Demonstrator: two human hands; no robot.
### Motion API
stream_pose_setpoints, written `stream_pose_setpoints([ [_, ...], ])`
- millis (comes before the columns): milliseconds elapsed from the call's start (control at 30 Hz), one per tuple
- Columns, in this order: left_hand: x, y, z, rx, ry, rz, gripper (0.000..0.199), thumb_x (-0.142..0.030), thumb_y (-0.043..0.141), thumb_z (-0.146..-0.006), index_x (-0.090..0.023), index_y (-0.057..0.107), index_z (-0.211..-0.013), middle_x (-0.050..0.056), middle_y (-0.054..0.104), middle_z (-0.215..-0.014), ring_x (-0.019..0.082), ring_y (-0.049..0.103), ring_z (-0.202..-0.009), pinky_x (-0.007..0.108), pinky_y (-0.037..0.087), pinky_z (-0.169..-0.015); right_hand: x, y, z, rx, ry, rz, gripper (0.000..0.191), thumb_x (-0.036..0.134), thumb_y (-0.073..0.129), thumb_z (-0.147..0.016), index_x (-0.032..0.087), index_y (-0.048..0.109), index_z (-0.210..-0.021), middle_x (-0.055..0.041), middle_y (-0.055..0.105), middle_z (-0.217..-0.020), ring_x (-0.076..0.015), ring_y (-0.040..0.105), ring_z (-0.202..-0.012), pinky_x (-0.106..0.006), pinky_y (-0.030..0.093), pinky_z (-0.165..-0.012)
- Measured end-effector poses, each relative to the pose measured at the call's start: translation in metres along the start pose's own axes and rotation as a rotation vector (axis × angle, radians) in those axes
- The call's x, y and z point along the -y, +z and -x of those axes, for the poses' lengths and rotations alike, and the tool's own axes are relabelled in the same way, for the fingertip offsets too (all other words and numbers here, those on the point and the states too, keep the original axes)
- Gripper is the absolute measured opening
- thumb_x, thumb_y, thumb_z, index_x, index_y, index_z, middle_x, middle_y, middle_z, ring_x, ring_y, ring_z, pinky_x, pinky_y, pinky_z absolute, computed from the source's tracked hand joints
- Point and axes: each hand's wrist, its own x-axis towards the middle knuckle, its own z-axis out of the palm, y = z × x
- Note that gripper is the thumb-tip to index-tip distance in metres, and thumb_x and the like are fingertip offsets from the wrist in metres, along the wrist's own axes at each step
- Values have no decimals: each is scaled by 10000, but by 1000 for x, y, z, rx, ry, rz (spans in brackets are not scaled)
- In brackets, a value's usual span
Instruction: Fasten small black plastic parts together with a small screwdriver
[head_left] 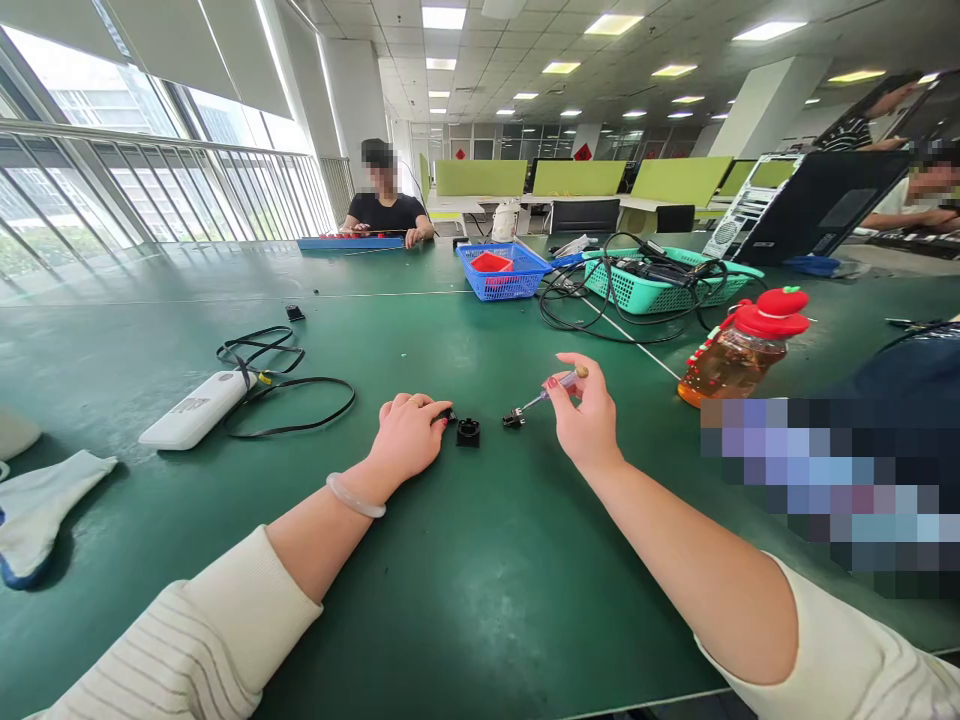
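Note:
My right hand (587, 412) pinches a small screwdriver (561, 382) with a clear, purplish handle. Its shaft slants down to the left, and the tip meets a small black part with shiny metal bits (514, 418) on the green table (480, 560). Low on the tabletop, my left hand (411, 435) has its fingers curled, thumb and forefinger closed on another small black part (448, 414), mostly hidden by the fingers. Between the two hands sits a square black housing with a round opening (468, 432), close beside my left fingertips and touched by neither hand.
A white power bank (196, 410) with a black cord lies left, near a glove (52, 510). Farther back are a blue basket (504, 275), a teal basket (652, 290) with cables, and a red-lidded bottle (742, 345). A person (386, 205) sits across the table.

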Motion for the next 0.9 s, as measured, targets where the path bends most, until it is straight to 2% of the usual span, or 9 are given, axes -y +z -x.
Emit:
stream_pose_setpoints([
  [100, -2, -2, 0, 7, -18, 31, 339, -400, 484, -903, -290, 700, -1139, 84, 673, -1175, 336, 505, -1186, 574, 375, -1040, 0, 1, 3, 59, -26, 4, 302, 339, 544, -905, 252, 529, -1194, -31, 681, -898, -207, 672, -860, -361, 518, -757],
  [200, -5, -4, 0, 18, -1, 84, 353, -409, 432, -929, -260, 694, -1111, 76, 654, -1220, 318, 485, -1241, 554, 362, -1080, 1, 3, 5, 127, -41, -25, 309, 354, 565, -901, 249, 530, -1189, -30, 695, -908, -203, 675, -861, -381, 519, -811],
  [333, -8, -4, 1, 96, 209, 168, 426, -418, 411, -955, -242, 562, -1313, 68, 583, -1368, 258, 465, -1308, 463, 335, -1142, 5, 6, 9, 258, -57, -143, 273, 346, 590, -889, 255, 549, -1143, -23, 710, -904, -194, 686, -867, -383, 527, -845],
  [433, -9, -4, 4, 195, 344, 169, 538, -482, 453, -940, -266, 440, -1433, 63, 526, -1446, 272, 419, -1364, 464, 307, -1163, 6, 7, 10, 326, -72, -215, 255, 323, 599, -890, 261, 559, -1135, -20, 717, -920, -187, 692, -900, -380, 529, -878],
  [567, -10, -6, 5, 240, 375, 148, 535, -503, 498, -919, -293, 467, -1411, 60, 547, -1420, 293, 431, -1348, 491, 314, -1146, 4, 6, 10, 221, -86, -223, 241, 321, 594, -901, 254, 559, -1130, -26, 717, -927, -188, 689, -911, -391, 521, -898],
  [667, -15, -8, 5, 201, 337, 106, 521, -531, 520, -900, -292, 518, -1363, 74, 592, -1355, 301, 493, -1270, 515, 346, -1106, 0, 6, 7, 91, -80, -207, 243, 340, 578, -912, 248, 549, -1134, -36, 716, -944, -194, 686, -921, -392, 523, -885],
  [733, -22, -8, 5, 164, 301, 71, 571, -557, 532, -884, -292, 492, -1389, 81, 609, -1331, 313, 493, -1249, 528, 369, -1073, -3, 7, 6, 37, -79, -170, 248, 353, 570, -913, 242, 548, -1134, -43, 718, -949, -201, 686, -927, -388, 529, -863],
  [800, -28, -7, 4, 157, 292, 58, 592, -560, 517, -893, -292, 462, -1417, 84, 600, -1345, 312, 473, -1254, 519, 391, -1049, -5, 9, 4, 16, -81, -121, 256, 367, 572, -905, 238, 553, -1125, -48, 721, -940, -210, 688, -920, -381, 536, -829],
  [900, -34, -4, 4, 197, 323, 55, 508, -513, 463, -937, -300, 489, -1397, 74, 566, -1389, 293, 446, -1280, 501, 388, -1060, -10, 11, 2, 9, -103, -68, 266, 374, 565, -895, 232, 557, -1120, -58, 727, -942, -220, 690, -904, -365, 541, -764],
])
